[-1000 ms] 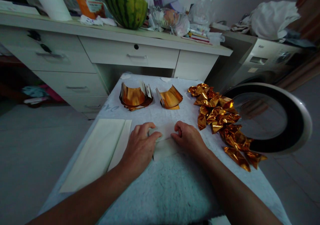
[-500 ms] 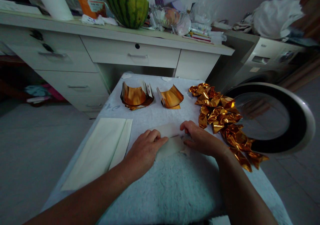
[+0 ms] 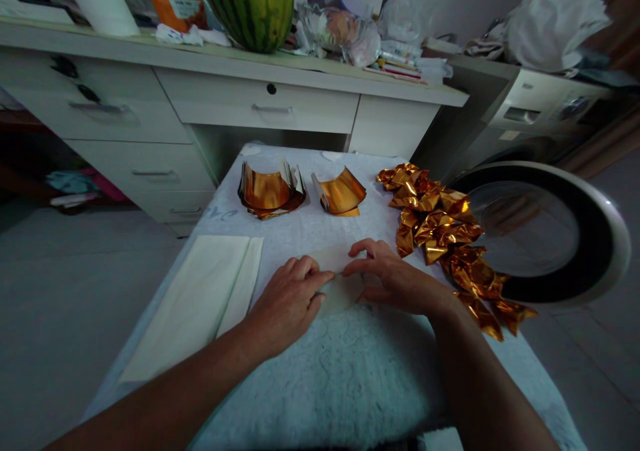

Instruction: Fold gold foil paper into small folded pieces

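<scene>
The left hand, its grip unclear, and the right hand, fingers spread apart, are resting on the pale paper lying between them on the table, uneven pressure perhaps risking a skewed crease.

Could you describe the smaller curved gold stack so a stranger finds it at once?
Find the table covered in pale blue-grey cloth. On its far half, the smaller stack of curved, shiny gold foil sheets lies between a thicker curved gold stack and the crumpled gold foil heap. It is thinner than the first and smoother than the second.
</scene>
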{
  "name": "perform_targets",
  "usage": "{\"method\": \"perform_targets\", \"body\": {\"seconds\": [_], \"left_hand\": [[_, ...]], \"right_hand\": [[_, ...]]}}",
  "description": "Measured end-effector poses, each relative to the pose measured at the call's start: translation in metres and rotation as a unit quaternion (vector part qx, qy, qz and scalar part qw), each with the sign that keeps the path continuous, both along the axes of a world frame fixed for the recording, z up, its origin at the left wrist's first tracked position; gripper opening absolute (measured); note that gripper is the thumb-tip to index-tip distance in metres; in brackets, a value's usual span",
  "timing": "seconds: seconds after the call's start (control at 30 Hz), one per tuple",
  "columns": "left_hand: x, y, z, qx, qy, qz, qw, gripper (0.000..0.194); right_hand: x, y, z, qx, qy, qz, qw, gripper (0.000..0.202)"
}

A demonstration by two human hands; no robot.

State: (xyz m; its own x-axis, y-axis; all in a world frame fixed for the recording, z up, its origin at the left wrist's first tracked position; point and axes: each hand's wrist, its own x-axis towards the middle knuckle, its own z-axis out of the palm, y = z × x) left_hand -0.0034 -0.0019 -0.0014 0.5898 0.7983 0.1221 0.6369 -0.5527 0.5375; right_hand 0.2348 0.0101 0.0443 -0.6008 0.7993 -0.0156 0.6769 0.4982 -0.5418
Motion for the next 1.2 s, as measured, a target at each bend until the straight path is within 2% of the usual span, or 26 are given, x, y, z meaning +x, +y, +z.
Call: {"method": "perform_targets", "body": {"seconds": [0.13,0.27,0.37,0.53,0.7,0.9,1.2], "left_hand": [[0.000,0.000,0.001,0.000,0.004,-0.002,1.000,0.039],[-0.001,0.002,0.002,0.004,0.001,-0.010,1.000,0.037],[-0.003,0.003,0.004,-0.010,-0.031,-0.006,0.999,0.039],[-0.008,0.003,0.016,-0.088,-0.101,0.087,0.987,0.040],[-0.008,0.004,0.024,-0.145,-0.133,0.073,0.978,0.046],[-0.004,0.007,0.014,-0.131,-0.102,0.117,0.979,0.039],[-0.004,0.010,-0.006,-0.060,-0.098,0.135,0.984,0.045]], "right_hand": [[-0.003,0.004,-0.002,0.000,-0.012,0.034,0.999,0.015],[-0.004,0.009,-0.009,-0.011,0.040,0.047,0.998,0.013],[-0.006,0.011,-0.014,-0.013,0.079,0.018,0.997,0.014],[-0.012,0.012,-0.019,-0.018,0.099,-0.032,0.994,0.013],[-0.017,0.013,-0.025,-0.027,0.085,-0.094,0.992,0.010],[-0.020,0.014,-0.028,-0.026,0.066,-0.136,0.988,0.009],[-0.024,0.013,-0.030,-0.017,0.059,-0.152,0.987,0.007]]}}
